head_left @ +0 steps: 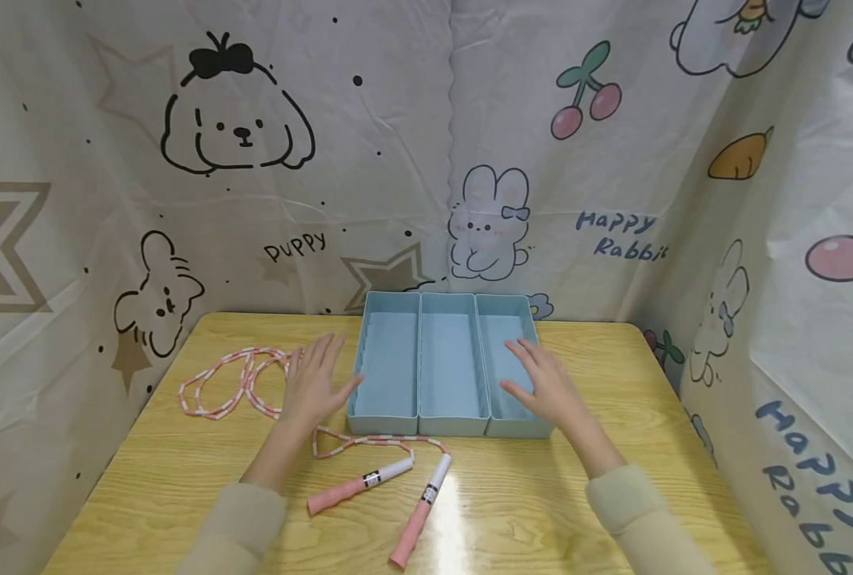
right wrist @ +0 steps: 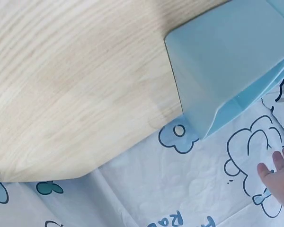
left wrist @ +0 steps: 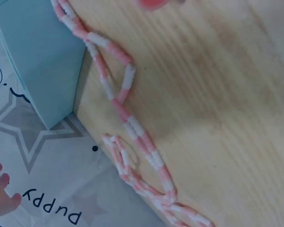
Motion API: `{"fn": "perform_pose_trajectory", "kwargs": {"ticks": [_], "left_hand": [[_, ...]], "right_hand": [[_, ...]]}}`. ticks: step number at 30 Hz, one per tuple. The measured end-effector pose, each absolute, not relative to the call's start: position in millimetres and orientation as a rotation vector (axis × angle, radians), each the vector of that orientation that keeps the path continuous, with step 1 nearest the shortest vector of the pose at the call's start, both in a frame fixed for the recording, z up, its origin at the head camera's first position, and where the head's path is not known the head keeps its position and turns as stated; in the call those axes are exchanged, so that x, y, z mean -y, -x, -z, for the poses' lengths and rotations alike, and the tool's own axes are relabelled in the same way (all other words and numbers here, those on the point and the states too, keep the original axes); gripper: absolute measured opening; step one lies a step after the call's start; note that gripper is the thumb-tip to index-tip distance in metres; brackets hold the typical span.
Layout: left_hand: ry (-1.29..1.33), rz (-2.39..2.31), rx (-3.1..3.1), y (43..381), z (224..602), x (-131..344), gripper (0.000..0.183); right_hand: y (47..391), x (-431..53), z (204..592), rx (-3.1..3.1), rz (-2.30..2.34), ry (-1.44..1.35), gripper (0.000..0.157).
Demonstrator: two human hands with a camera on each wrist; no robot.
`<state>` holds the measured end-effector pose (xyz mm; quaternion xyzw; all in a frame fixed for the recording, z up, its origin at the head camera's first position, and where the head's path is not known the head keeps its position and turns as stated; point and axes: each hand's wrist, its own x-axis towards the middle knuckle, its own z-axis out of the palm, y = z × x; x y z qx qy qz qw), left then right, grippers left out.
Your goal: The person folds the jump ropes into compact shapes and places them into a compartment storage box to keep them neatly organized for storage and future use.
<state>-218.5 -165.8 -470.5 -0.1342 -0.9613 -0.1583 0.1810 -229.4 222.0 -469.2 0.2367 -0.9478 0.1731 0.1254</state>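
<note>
Between left hand (head_left: 313, 390) and right hand (head_left: 550, 385), fingers (head_left: 315, 358) spread, lies the middle blue compartment (head_left: 454, 363).

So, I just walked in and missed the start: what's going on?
Someone's left hand is between the coiled rope and the blue bins; the right hand appears over the right bin. Both seem to hold nothing. The rope lies on the table, its two handles in front of the bins.
</note>
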Motion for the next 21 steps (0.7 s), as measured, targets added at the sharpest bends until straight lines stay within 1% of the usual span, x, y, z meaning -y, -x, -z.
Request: {"fn": "perform_pose_trajectory", "kwargs": {"ticks": [10, 17, 21], "left_hand": [[0.408, 0.535, 2.594, 199.3, 484.2, 166.4, 0.064], [0.418, 0.579, 2.481, 185.6, 498.1, 167.2, 0.055], [0.441, 0.587, 2.409, 180.0, 506.2, 168.8, 0.054]], "right_hand": [[220.6, -211.9, 483.3, 2.585, -0.638, -0.853, 0.059], [212.0, -199.9, 491.1, 2.438, -0.713, -0.993, 0.057], [208.6, -194.7, 496.8, 2.389, -0.745, -1.044, 0.055]]}}
